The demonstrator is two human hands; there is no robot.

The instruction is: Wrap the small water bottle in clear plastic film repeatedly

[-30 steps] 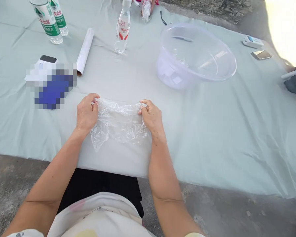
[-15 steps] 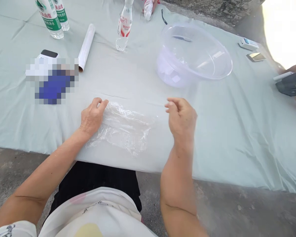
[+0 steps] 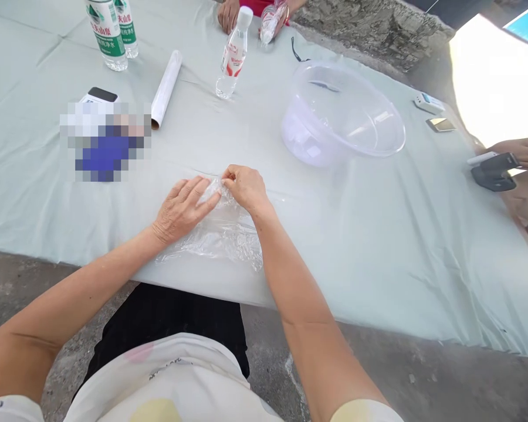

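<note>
A crumpled sheet of clear plastic wrap [image 3: 220,243] lies on the cloth-covered table in front of me. My left hand [image 3: 182,208] rests on its upper left part, palm down and fingers stretched out. Close beside it, my right hand [image 3: 246,187] has thumb and fingers pinched together on the sheet's far edge, where the film is bunched up. Part of the sheet is hidden under both hands and the right forearm.
Beyond the hands stand a clear basin [image 3: 310,143], a water bottle [image 3: 233,61] and a roll of plastic wrap [image 3: 166,88]. Two larger bottles [image 3: 108,41] are at the back left. Other people's hands show at the far edge and at the right, near a dark device [image 3: 493,173].
My right hand has come left from the table's middle to the film's far edge. My left hand has gone from a pinch to spread fingers, further onto the sheet.
</note>
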